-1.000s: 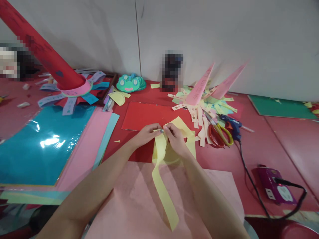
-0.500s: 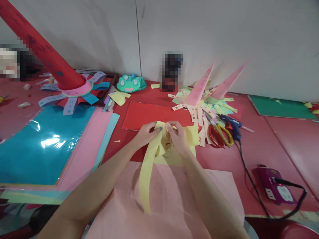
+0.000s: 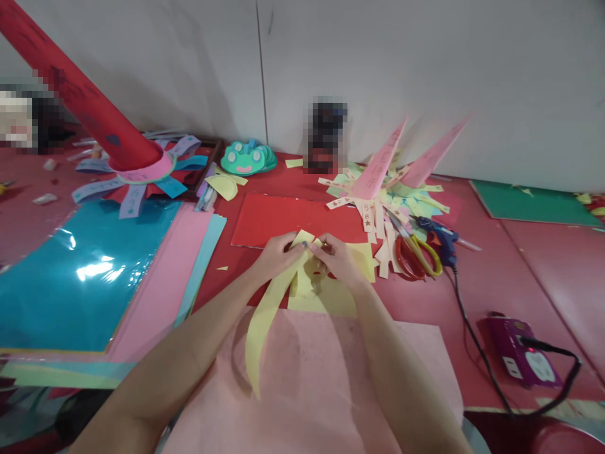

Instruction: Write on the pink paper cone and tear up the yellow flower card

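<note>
A long yellow paper strip (image 3: 269, 306) is pinched near its top by my left hand (image 3: 282, 257), its free end curving down over the pink sheet (image 3: 307, 378). Close beside it, my right hand (image 3: 336, 261) has thumb and fingers closed on yellow paper (image 3: 309, 274) at the top of the strip. Which piece lies between the right fingertips is partly hidden. Under the hands lies a flat yellow sheet (image 3: 331, 304), with another yellow piece (image 3: 363, 258) behind the right wrist. A red board (image 3: 278, 217) lies just beyond.
Scissors (image 3: 418, 252) and a blue glue gun (image 3: 437, 236) lie right; its cord runs near a purple power box (image 3: 522, 350). Pink cones (image 3: 380, 170) and paper strips stand behind. Left are a red tube (image 3: 89, 94), a green frog cutout (image 3: 246, 159) and a blue glossy sheet (image 3: 85, 271).
The strip's hanging end has swung to the left and its top has tilted right. My right hand has shifted slightly, fingers lower and nearer the left hand.
</note>
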### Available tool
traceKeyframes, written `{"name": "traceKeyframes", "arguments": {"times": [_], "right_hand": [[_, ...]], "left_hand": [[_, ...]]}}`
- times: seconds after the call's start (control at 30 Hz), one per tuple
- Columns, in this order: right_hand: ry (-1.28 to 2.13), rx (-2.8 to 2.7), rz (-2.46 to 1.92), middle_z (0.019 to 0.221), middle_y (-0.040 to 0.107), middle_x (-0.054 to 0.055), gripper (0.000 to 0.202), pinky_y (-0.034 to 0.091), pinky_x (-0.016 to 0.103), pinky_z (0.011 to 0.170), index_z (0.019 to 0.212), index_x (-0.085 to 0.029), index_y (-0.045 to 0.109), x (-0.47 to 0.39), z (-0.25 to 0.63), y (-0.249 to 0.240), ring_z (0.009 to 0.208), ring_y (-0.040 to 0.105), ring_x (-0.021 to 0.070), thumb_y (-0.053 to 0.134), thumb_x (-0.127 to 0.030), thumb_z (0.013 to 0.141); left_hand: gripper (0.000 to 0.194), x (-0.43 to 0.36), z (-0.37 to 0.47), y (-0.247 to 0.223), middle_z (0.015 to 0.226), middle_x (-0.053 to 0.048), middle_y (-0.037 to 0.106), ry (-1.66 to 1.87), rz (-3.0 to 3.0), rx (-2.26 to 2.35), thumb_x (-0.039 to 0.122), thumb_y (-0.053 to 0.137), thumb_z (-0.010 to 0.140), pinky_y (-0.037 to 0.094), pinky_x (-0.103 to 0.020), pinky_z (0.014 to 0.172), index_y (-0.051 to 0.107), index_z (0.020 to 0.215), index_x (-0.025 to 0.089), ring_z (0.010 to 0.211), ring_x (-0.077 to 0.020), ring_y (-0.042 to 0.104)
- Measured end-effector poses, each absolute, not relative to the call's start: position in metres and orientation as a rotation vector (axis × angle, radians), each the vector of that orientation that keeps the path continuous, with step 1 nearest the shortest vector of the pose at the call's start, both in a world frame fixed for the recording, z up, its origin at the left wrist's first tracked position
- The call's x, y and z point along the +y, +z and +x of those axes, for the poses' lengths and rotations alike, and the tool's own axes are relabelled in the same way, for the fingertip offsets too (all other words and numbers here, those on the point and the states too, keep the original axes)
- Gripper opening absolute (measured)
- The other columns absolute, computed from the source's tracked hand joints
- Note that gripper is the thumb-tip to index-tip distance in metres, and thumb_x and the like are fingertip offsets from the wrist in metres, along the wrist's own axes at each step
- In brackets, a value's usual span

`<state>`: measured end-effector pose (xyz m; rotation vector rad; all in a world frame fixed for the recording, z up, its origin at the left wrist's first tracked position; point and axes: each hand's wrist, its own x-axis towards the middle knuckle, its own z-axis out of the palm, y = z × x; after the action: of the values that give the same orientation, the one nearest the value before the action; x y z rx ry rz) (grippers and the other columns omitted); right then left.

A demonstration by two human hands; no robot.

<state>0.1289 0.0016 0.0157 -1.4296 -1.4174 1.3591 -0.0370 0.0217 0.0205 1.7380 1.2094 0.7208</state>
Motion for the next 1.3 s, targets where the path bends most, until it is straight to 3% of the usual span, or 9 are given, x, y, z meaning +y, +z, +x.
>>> {"name": "traceKeyframes", "arguments": {"times": [0.13,0.33,0.57,1.0,1.3], "right_hand": [[1.385,-1.444,-1.456,0.047,0.047,-0.008,0.031,0.032,0.019,0.038,0.075,-0.021,0.054,0.002,0.13,0.021,0.038,0.043,0.0063,0.06,-0.052,0.072],[1.357,-1.481,-1.439,0.046,0.044,-0.008,0.025,0.029,0.018,0.037,0.073,-0.022,0.053,0.001,0.13,0.016,0.037,0.042,0.0063,0.059,-0.046,0.074],[1.388,-1.592,-1.418,0.046,0.045,-0.008,0.021,0.03,0.018,0.039,0.074,-0.022,0.056,0.002,0.135,0.019,0.039,0.041,0.0066,0.057,-0.042,0.077],[1.404,-1.484,-1.445,0.046,0.047,-0.007,0.026,0.029,0.018,0.036,0.073,-0.021,0.056,0.001,0.131,0.019,0.039,0.045,0.0071,0.061,-0.047,0.071],[1.477,-1.376,-1.401,0.052,0.054,-0.004,0.027,0.039,0.02,0.042,0.069,-0.021,0.054,0.002,0.128,0.015,0.046,0.054,0.0093,0.065,-0.046,0.069]], "left_hand": [[0.021,0.022,-0.037,0.019,0.059,0.006,0.03,0.714,1.719,1.206,0.033,0.047,0.079,0.025,-0.021,0.05,0.046,0.066,0.016,0.055,-0.008,0.03],[0.025,0.024,-0.038,0.018,0.059,0.005,0.037,0.615,1.681,1.21,0.039,0.05,0.078,0.026,-0.021,0.049,0.052,0.07,0.015,0.055,-0.0081,0.033],[0.039,0.025,-0.04,0.014,0.056,0.006,0.023,0.599,1.766,1.19,0.043,0.049,0.079,0.019,-0.022,0.047,0.03,0.056,0.019,0.05,-0.0072,0.025],[0.034,0.026,-0.039,0.013,0.057,0.005,0.03,0.635,1.846,1.128,0.044,0.042,0.081,0.021,-0.021,0.048,0.038,0.06,0.018,0.052,-0.0079,0.03],[0.031,0.027,-0.039,0.012,0.057,0.004,0.032,0.635,1.809,1.155,0.042,0.044,0.079,0.023,-0.021,0.048,0.04,0.06,0.018,0.053,-0.0083,0.031]]}}
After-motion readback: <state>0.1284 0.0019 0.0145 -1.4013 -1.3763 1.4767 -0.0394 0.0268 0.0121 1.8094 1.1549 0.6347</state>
